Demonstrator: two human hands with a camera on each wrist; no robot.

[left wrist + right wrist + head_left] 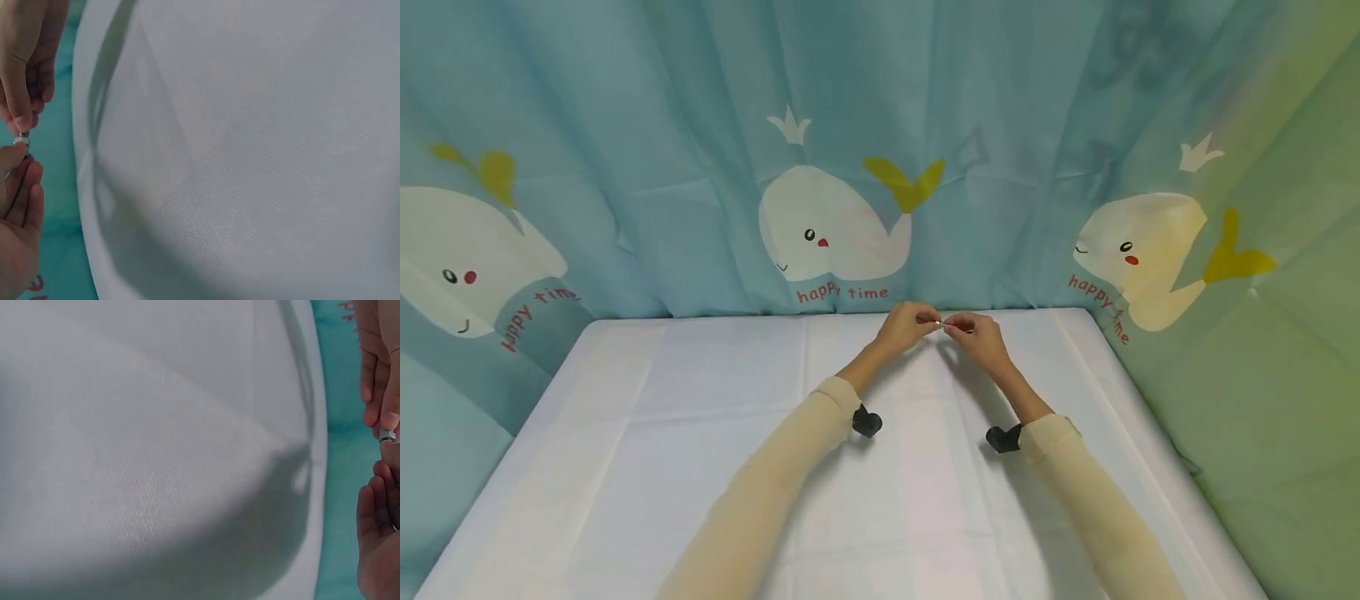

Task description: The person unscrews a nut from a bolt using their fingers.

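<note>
At the far edge of the table, my two hands meet over a small silvery hex nut [387,434]. My left hand [901,329] pinches it between thumb and fingertips from the left. From the right, my right hand [981,337] pinches the other end of the same small metal piece [940,323]. In the left wrist view a short narrow metal part shows beside the nut [22,142], mostly covered by fingertips. Whether that part is a bolt cannot be made out. Both hands are held just above the tabletop, with the fingertips nearly touching.
A white cloth covers the table [715,467]. Behind it hangs a blue curtain [685,167] with printed whales, close beyond the hands. A green curtain [1262,400] borders the right side. Black wrist mounts [867,422] stick out at both cream sleeves [767,483].
</note>
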